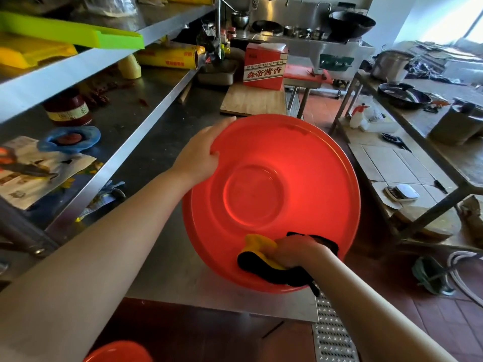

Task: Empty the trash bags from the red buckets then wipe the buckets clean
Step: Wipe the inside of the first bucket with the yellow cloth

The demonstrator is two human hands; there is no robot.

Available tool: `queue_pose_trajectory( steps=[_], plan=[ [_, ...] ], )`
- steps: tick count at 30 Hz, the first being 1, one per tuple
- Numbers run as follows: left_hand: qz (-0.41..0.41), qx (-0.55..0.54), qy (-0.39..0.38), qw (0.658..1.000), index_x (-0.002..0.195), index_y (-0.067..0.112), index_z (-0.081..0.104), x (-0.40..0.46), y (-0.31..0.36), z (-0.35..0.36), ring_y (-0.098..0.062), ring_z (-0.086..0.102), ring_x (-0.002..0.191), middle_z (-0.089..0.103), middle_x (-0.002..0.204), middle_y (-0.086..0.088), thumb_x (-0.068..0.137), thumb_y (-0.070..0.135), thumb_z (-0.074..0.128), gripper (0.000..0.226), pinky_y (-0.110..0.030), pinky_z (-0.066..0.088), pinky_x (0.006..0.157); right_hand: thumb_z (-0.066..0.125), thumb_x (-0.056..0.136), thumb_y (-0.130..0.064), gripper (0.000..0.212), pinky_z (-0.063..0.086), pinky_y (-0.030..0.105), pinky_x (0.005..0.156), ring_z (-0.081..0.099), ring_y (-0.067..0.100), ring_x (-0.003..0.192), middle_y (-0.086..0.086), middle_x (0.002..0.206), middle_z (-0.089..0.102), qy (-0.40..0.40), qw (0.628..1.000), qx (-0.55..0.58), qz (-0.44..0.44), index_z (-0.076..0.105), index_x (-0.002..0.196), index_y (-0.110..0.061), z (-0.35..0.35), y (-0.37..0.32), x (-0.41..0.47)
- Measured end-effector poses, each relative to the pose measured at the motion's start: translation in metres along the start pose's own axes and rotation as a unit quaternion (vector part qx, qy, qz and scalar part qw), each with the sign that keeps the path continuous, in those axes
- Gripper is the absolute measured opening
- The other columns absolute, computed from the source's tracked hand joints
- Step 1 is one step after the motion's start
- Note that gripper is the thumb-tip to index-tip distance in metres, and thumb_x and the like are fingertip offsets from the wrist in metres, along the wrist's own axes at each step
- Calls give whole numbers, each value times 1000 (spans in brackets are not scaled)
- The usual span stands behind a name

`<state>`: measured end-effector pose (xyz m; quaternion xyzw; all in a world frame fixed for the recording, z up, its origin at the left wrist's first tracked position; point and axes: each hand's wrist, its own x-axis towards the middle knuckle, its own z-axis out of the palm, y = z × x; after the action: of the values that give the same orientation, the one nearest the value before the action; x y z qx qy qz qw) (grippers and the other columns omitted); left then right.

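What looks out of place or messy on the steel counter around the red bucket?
Red chilli-like bits lie scattered loose on the steel lower shelf beside a dark red jar. The round red plastic bucket itself looks intact, with no bag inside.

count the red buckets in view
2: one red bucket on the steel counter, gripped by the left hand and wiped by the right hand; a second bucket at the bottom edge. Others may sit out of frame.

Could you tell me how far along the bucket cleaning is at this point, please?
Done: the red bucket on the steel counter holds no trash bag. In hand: the left hand grips its rim while the right hand presses a yellow and black cloth inside. Left: a second red bucket shows at the bottom edge; its state is unclear.
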<state>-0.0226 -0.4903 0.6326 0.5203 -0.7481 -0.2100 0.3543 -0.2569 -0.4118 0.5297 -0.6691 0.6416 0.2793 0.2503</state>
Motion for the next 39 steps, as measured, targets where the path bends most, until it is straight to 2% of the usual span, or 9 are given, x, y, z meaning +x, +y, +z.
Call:
queue_pose_trajectory(
  steps=[4,9,14,18,22,27,32,35,39],
  plan=[
    [38,21,11,999,150,36,37,2,2,4,7,41,114,45,134,9,87,-8,48,77,7,26,87,0,78,-89,106,26,45,113,42,31,136,9,148,47,18,999,-9,26,47,145,-21,-2,-3,37],
    [48,58,16,997,149,42,36,6,0,10,-16,33,141,38,152,-3,84,-7,50,82,-31,29,116,6,93,-74,87,16,49,118,32,32,143,10,154,39,13,999,11,47,42,148,-17,0,-9,80],
    [66,68,14,995,148,40,38,5,7,14,-14,33,140,41,152,-1,83,-7,50,81,-24,23,113,3,88,-80,93,10,53,118,23,36,146,12,155,36,19,997,61,39,39,149,-20,5,-15,103],
    [92,52,8,994,147,31,43,8,10,15,-10,40,135,47,147,4,78,-11,47,81,-10,22,111,9,92,-75,85,17,50,117,31,34,143,11,154,38,16,998,56,30,40,149,-20,-1,-14,107],
    [91,58,-2,994,146,36,43,13,7,15,-13,38,136,47,146,11,78,-10,49,82,-28,26,115,3,87,-82,95,20,44,116,29,32,144,12,158,31,-1,997,73,14,33,153,-20,-3,-9,91],
    [81,38,-3,996,145,30,45,13,13,11,4,32,122,47,142,8,83,-9,49,73,5,13,97,10,83,-87,94,27,43,112,34,27,143,1,159,31,-8,998,55,-9,32,153,-29,-4,-2,72],
    [67,2,-23,998,146,31,45,16,8,5,-4,44,129,45,137,15,83,-10,49,75,-15,34,109,22,89,-79,82,34,45,110,44,27,135,4,151,45,-24,999,-17,-37,42,147,-26,-1,11,45],
    [64,-16,-26,997,145,27,47,16,10,3,10,44,116,47,131,15,82,-13,48,74,3,31,94,23,89,-77,77,41,43,102,53,27,125,5,141,55,-14,997,-37,-67,52,138,-25,1,15,16],
    [47,-23,-27,998,146,28,45,14,10,2,19,38,108,45,130,14,85,-12,49,73,10,27,83,31,95,-68,61,42,40,99,54,27,121,5,135,58,-23,993,-31,-108,52,134,-26,-2,15,-33]
  ],
)
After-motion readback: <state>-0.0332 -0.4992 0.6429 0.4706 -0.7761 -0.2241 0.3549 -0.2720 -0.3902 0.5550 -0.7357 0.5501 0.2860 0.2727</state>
